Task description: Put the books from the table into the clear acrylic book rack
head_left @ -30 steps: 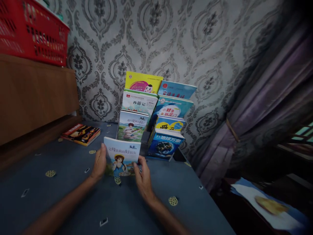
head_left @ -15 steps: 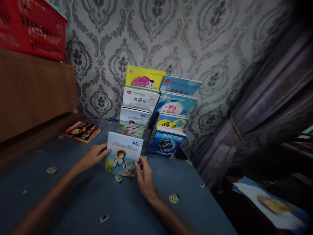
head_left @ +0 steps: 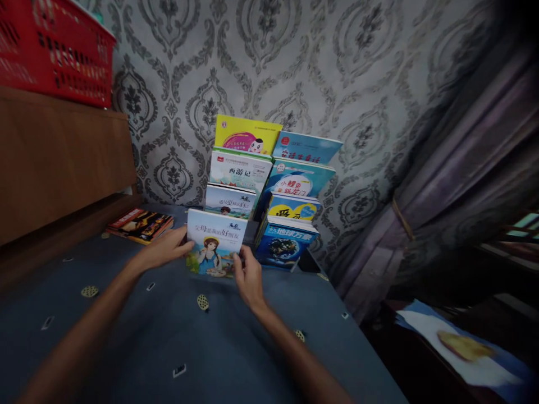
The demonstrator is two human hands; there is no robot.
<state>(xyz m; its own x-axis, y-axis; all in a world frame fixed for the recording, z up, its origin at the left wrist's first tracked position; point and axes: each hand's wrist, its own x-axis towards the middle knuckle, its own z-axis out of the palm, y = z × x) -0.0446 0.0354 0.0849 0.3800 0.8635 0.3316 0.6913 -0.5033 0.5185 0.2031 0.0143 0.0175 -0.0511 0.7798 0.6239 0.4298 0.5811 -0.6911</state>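
Between my two hands is a book [head_left: 215, 244] with a girl in a yellow hat on its cover. My left hand [head_left: 170, 246] grips its left edge, and my right hand [head_left: 248, 272] grips its right edge. Just behind it stand two tiered columns of books. In the left column are a yellow book [head_left: 248, 132], a white book [head_left: 240, 171] and a pale blue book [head_left: 229, 196], partly hidden by the held one. The right column shows a light blue book [head_left: 307, 147], a fish-story book [head_left: 301, 177], a yellow-and-blue book [head_left: 292, 207] and a globe-covered book [head_left: 284, 247] in front.
A small stack of books [head_left: 138, 224] lies at the left on the dark blue tabletop [head_left: 138, 348]. A red basket [head_left: 63, 56] sits on a wooden cabinet [head_left: 63, 157]. Patterned wallpaper is behind; a tied curtain [head_left: 379, 264] hangs at the right.
Both hands have moved the girl-cover book up and toward the tiered books. It now covers more of the pale blue book behind it. The view has shifted slightly.
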